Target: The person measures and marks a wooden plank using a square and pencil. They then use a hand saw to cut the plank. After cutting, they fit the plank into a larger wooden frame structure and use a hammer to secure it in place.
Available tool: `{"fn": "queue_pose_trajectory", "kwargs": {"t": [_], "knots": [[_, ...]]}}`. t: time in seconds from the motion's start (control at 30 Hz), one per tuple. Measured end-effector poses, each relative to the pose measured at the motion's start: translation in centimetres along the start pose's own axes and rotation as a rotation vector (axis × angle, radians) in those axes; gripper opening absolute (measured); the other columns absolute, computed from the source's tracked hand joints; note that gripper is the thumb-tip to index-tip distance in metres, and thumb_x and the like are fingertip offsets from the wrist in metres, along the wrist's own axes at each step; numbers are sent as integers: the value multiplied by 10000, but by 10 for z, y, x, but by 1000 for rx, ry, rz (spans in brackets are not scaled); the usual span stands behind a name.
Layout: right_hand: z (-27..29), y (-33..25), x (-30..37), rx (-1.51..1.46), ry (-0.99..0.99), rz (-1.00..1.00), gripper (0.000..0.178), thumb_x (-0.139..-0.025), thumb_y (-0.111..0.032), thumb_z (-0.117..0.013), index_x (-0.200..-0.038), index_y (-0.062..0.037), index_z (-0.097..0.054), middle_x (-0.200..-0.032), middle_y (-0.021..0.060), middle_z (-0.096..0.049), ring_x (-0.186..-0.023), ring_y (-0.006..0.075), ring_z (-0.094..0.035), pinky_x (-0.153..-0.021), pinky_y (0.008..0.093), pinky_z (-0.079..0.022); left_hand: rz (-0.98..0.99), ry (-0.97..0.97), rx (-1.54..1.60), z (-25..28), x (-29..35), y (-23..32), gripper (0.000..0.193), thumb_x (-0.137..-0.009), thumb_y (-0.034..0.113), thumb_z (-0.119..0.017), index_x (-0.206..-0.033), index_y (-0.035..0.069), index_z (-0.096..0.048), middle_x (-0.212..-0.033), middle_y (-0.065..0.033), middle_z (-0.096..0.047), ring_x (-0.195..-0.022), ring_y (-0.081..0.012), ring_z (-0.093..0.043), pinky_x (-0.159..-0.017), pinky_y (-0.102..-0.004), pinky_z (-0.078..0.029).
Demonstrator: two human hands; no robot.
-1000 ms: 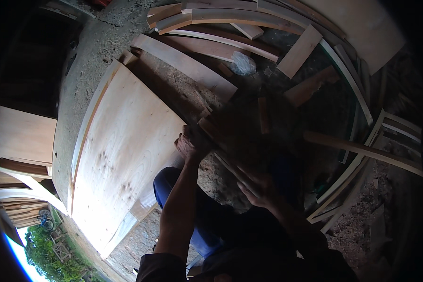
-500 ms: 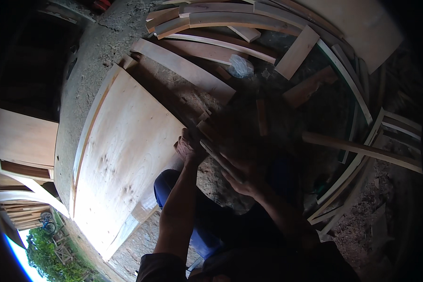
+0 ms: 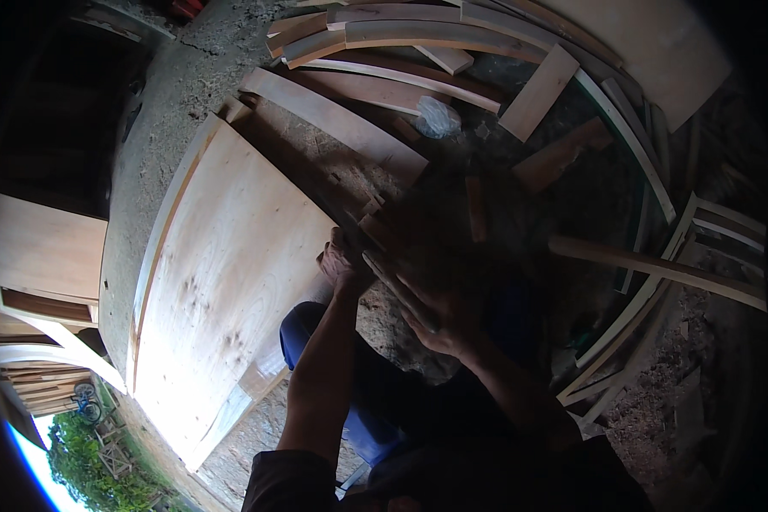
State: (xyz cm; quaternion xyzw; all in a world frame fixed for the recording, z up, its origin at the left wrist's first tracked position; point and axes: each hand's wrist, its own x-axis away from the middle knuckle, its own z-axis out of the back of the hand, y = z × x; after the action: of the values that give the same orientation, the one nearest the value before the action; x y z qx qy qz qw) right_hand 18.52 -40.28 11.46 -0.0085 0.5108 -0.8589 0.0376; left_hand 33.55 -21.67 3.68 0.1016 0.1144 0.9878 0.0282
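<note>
My left hand (image 3: 343,264) is closed at the inner edge of a large pale wooden panel (image 3: 230,256) with a curved outer rim. What its fingers grip lies in shadow and cannot be made out. To its lower right, my right hand (image 3: 444,320) is closed along a narrow, dark, flat strip (image 3: 392,277), which slants up toward the left hand. The kind of strip does not show. Dark wood pieces (image 3: 375,226) lie just beyond both hands, partly lost in shadow. My left knee, in blue trousers, is beside the panel's near corner.
Past the panel lies a plank (image 3: 337,124), with a clear plastic bag (image 3: 438,118) nearby. Curved wooden strips (image 3: 435,34) arc around the far side and right. A short board (image 3: 539,92) rests across them. At the right, a long wooden bar (image 3: 657,271) crosses a slatted frame (image 3: 730,230).
Both hands stay in nearly the same place, with only a slight shift. The panel and surrounding wood look unmoved.
</note>
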Motion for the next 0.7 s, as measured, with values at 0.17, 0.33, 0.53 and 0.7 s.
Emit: {"fn": "queue_pose_trajectory", "kwargs": {"t": [0.17,0.33,0.53,0.7], "knots": [[56,-21,113,-44,-173,-130,578,-872,-69,-709,-1422,-84,-531,-1034,153,-683,-723,261,-682,-585,344,-578,0,56,-102,3,2,-12,446,-767,407,-750,-1074,144,-560,-888,-93,-668,-870,-302,-685,-810,-466,-497],[30,-7,60,121,2,156,541,-872,-69,-691,-1397,-98,-564,-1186,147,-649,-767,265,-690,-646,360,-588,19,14,-29,-4,-2,-2,484,-748,420,-759,-1091,144,-557,-926,-92,-654,-893,-304,-677,-827,-469,-491],[-5,12,30,284,105,255,528,-875,-22,-676,-1387,-79,-562,-1270,177,-628,-850,285,-705,-743,365,-585,26,-16,-20,1,1,3,531,-726,435,-770,-1113,144,-553,-971,-91,-636,-921,-308,-667,-846,-472,-483],[65,-32,125,129,-306,-154,625,-884,2,-637,-1478,-99,-469,-1388,154,-580,-1015,289,-676,-810,310,-564,77,-19,-44,0,0,-16,570,-707,448,-780,-1131,144,-549,-1009,-90,-621,-944,-310,-659,-863,-475,-477]]}}
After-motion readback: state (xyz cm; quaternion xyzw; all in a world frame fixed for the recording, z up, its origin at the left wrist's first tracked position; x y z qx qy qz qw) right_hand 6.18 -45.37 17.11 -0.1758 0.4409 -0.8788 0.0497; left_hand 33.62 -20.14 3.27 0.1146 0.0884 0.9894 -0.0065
